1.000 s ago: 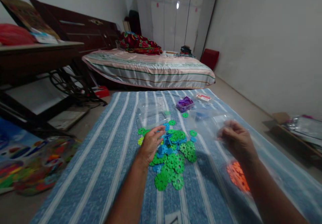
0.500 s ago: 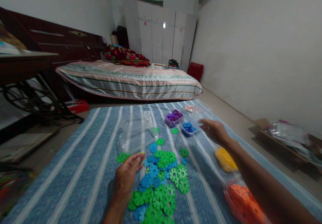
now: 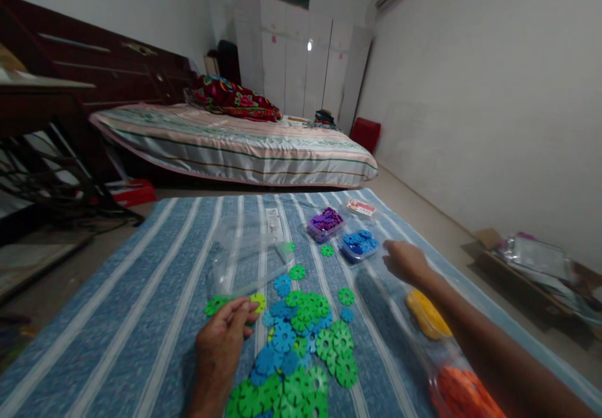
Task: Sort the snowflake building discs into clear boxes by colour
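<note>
A heap of green and blue snowflake-shaped plastic discs (image 3: 301,349) lies on a blue striped mat (image 3: 155,318). My left hand (image 3: 221,346) rests at the heap's left edge with its fingers curled, the fingertips beside a yellow-green disc (image 3: 257,302). My right hand (image 3: 405,261) reaches forward on the right, fingers bent, next to a clear bag of blue discs (image 3: 359,245); whether it grips the bag is not visible. A clear bag of purple discs (image 3: 324,224) lies just beyond.
An empty clear bag (image 3: 244,255) lies behind the heap. Bags of yellow discs (image 3: 426,314) and orange discs (image 3: 463,393) lie under my right forearm. A bed (image 3: 244,145) stands beyond the mat, dark furniture at left, and clutter by the right wall (image 3: 536,255).
The view tilted down and drew nearer. My right hand let go of the clear bag it held up and reached forward to the bag of blue discs. My left hand slid to the heap's left edge.
</note>
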`<state>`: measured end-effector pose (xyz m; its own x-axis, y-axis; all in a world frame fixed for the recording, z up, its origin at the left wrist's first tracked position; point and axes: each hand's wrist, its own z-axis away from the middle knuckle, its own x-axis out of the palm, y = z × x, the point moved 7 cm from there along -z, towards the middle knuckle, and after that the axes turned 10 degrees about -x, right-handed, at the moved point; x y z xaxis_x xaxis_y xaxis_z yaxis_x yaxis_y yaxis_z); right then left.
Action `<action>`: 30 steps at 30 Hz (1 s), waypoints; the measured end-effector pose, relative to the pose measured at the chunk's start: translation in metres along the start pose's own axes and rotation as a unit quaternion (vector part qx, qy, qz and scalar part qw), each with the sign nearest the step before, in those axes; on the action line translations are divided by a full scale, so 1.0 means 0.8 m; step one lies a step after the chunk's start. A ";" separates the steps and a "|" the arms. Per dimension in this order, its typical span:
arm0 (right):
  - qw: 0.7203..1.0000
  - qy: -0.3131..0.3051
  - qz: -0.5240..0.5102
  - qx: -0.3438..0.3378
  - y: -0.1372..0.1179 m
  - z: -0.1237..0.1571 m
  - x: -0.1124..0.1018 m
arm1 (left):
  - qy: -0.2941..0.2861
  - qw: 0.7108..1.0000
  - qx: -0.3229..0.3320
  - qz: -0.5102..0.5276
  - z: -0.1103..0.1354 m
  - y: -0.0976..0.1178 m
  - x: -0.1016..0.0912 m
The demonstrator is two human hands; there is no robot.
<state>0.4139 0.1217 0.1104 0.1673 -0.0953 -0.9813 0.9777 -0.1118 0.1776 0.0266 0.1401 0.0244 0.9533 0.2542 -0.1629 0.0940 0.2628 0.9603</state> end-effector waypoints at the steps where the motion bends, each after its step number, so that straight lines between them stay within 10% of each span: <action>1: 1.000 -0.009 0.001 0.002 -0.004 0.001 0.004 | 0.000 1.000 -0.002 -0.002 0.000 -0.001 0.000; 8: 0.993 0.097 0.005 -0.070 -0.072 -0.010 -0.019 | -0.010 1.000 -0.001 -0.001 -0.001 -0.001 0.004; 17: 0.996 0.055 -0.015 -0.068 -0.113 -0.056 0.010 | -0.026 0.999 0.000 0.034 0.003 -0.002 0.008; 30: 0.985 0.113 -0.011 -0.130 -0.111 0.035 -0.064 | -0.042 0.997 -0.004 0.069 0.018 0.002 0.018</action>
<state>0.3150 0.1089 0.1469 0.1402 0.1306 -0.9815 0.9759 0.1493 0.1593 0.0446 0.1307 0.0269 0.9777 0.2100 -0.0095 -0.0416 0.2373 0.9705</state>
